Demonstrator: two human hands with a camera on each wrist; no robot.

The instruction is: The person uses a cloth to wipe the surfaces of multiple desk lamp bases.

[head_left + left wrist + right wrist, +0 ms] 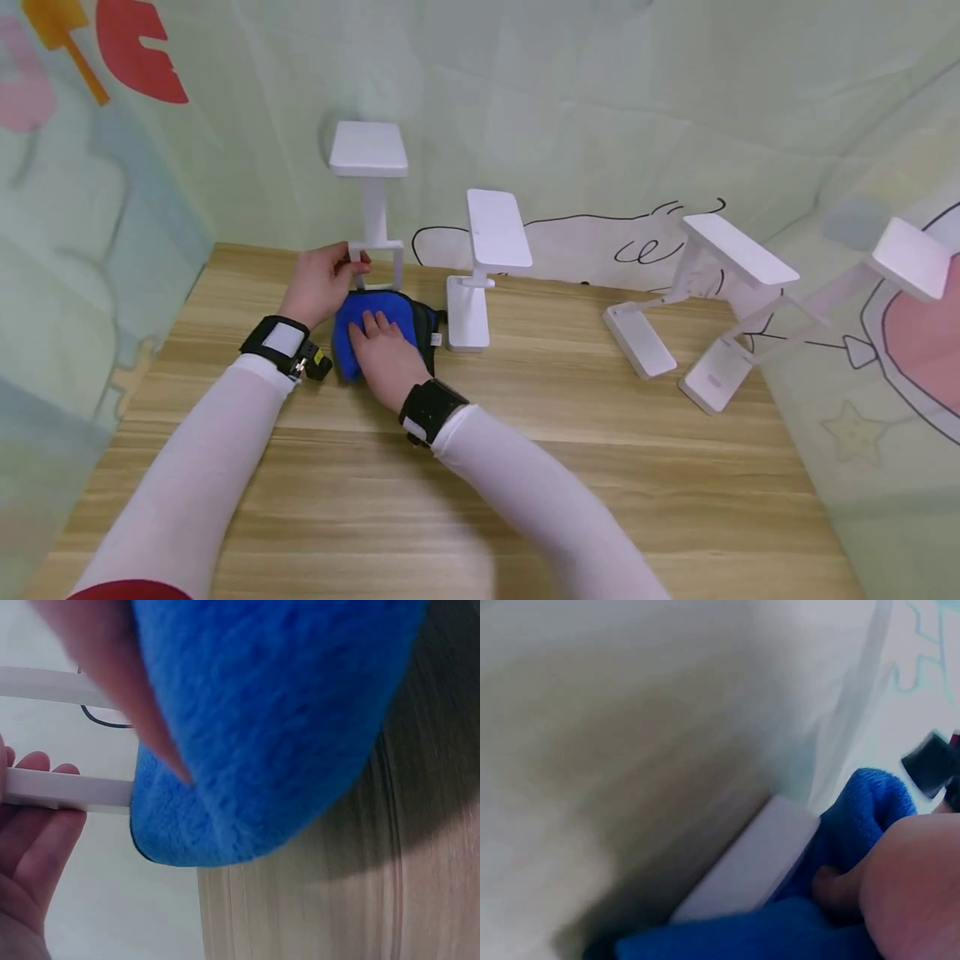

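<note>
A white folding phone stand (369,150) stands at the back left, its plate raised on a jointed arm. My left hand (318,283) grips one leg of its forked lower arm, fingers round the leg in the left wrist view. A blue plush cloth (277,727) with a dark edge and a white tag drapes over the foot of this stand. My right hand (390,362) holds the cloth there, fingers spread on top and thumb pressed into a fold. In the right wrist view, part of a white base (746,862) shows beside the cloth; the rest is hidden.
Just right of the cloth is a second white stand (468,312). Two more, a third stand (641,337) and a fourth stand (716,375), stand at the right. All are on a wooden table (360,500), with a printed fabric backdrop (585,100) behind.
</note>
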